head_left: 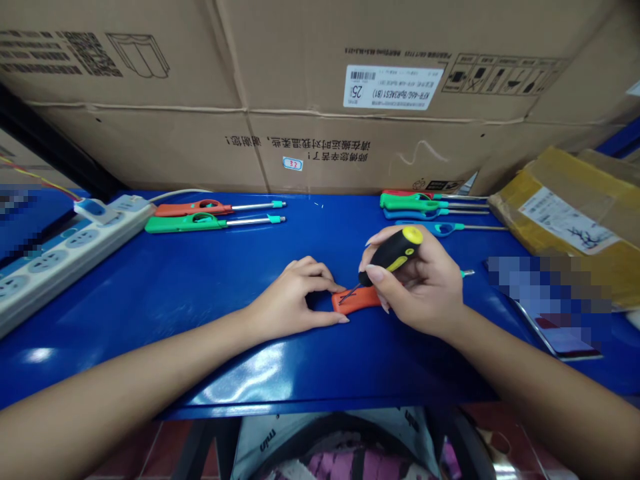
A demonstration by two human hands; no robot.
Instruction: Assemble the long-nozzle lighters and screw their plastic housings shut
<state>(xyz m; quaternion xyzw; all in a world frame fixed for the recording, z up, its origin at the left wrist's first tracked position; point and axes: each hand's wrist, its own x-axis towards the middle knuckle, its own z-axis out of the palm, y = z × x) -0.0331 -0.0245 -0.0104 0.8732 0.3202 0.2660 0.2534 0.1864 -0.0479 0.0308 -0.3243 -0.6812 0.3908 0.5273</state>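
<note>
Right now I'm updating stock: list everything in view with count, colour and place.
Table: 1, blue, centre
Front lighter: 1, orange, centre
Screwdriver: 1, black and yellow, over that lighter
Left lighters: 2, orange and green, rear left
Right lighters: at least 4, red, green, blue, rear right
Power strip: 1, white, far left
Plug: 1, mostly white, in that strip
Carton: 1, brown, rear
Taped package: 1, yellowish, right
Phone: 1, dark, right, screen blurred
Floor tiles: several, red, below
Cloth: count unclear, purple and white, bottom
Left hand: 1, bare, at front lighter's end
Right hand: 1, bare, holding screwdriver
</note>
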